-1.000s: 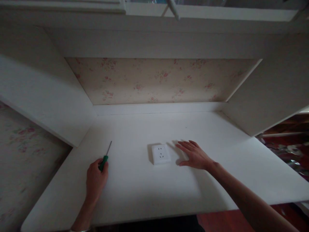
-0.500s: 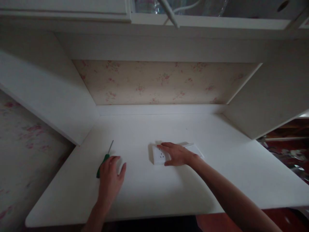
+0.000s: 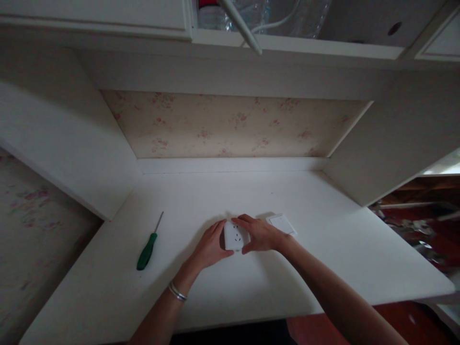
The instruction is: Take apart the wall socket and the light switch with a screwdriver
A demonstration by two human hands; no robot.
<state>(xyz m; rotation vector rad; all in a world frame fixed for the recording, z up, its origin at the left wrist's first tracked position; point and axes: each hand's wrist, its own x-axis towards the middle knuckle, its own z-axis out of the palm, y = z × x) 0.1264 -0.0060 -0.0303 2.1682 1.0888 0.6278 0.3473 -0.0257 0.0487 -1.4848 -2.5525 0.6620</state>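
Between my two hands is a white wall socket (image 3: 236, 236), its slotted face turned up towards me. My left hand (image 3: 212, 243) grips its left edge, thumb at the near side and fingers at the far side. On the right edge my right hand (image 3: 259, 234) holds it in the same way. A white switch plate (image 3: 282, 224) lies on the desk just beyond my right wrist, partly covered by it. To the left, apart from both hands, lies a screwdriver (image 3: 146, 251) with a green handle, its thin shaft pointing away from me.
The white desktop (image 3: 201, 196) has a raised back edge and side panels (image 3: 388, 139) left and right. Overhead, an open cabinet shelf (image 3: 305, 45) holds clear plastic items. A white rod (image 3: 241, 26) with a cable hangs down from it.
My left hand has left the screwdriver and moved right onto the socket's left edge. My right hand stays at the socket. The view has shifted slightly.
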